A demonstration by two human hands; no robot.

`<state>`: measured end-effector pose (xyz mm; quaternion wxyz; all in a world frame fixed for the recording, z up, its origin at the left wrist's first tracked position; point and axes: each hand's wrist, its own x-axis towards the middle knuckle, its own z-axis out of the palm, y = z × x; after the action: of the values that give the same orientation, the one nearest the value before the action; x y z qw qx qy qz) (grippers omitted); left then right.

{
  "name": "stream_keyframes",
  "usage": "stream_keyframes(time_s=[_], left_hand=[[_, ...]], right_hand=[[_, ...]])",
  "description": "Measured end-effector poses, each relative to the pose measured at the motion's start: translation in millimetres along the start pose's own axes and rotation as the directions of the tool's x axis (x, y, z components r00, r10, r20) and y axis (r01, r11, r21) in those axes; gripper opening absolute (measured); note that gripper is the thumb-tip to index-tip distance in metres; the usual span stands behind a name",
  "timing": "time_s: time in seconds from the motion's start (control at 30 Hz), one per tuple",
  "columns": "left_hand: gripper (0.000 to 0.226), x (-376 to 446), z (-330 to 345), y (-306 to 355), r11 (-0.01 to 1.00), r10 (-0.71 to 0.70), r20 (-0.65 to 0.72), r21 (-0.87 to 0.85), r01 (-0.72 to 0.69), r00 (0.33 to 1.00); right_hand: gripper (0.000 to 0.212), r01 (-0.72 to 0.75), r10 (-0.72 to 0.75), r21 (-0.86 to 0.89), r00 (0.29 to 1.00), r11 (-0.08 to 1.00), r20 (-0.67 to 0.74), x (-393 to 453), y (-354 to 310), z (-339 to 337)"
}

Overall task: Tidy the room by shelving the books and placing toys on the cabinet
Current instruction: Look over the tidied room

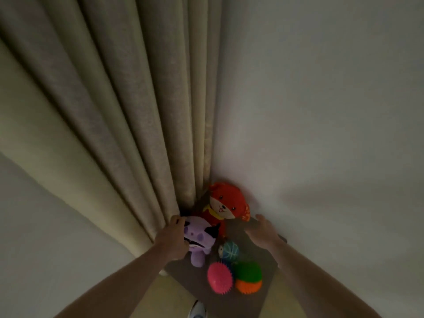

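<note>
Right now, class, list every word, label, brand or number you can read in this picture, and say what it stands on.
None: no readable text shows anywhere.
The purple plush toy and the red plush toy carry only face markings.
The pink spiky ball and the other balls bear no lettering.

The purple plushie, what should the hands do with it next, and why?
Probably let go. The left hand grips the purple plushie, which already seems to sit on the dark cabinet top by the red plush and the balls. The right hand hovers open, holding nothing.
</note>
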<state>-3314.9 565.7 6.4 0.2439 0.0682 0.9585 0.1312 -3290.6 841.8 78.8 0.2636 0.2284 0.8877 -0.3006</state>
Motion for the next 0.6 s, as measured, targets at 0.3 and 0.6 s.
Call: stream_keyframes(time_s=[0.3, 0.6], left_hand=[[0.040, 81, 46, -38, 0.947, 0.032, -0.027, 0.320, -0.022, 0.999], [0.009, 89, 40, -46, 0.996, -0.064, -0.047, 0.056, 0.067, 0.997]], right_hand=[[0.044, -0.090, 0.089, 0.040, 0.996, 0.995, 0.028, 146, 11, 34], [0.029, -0.201, 0.199, 0.137, 0.979, 0.970, 0.034, 187, 18, 54]])
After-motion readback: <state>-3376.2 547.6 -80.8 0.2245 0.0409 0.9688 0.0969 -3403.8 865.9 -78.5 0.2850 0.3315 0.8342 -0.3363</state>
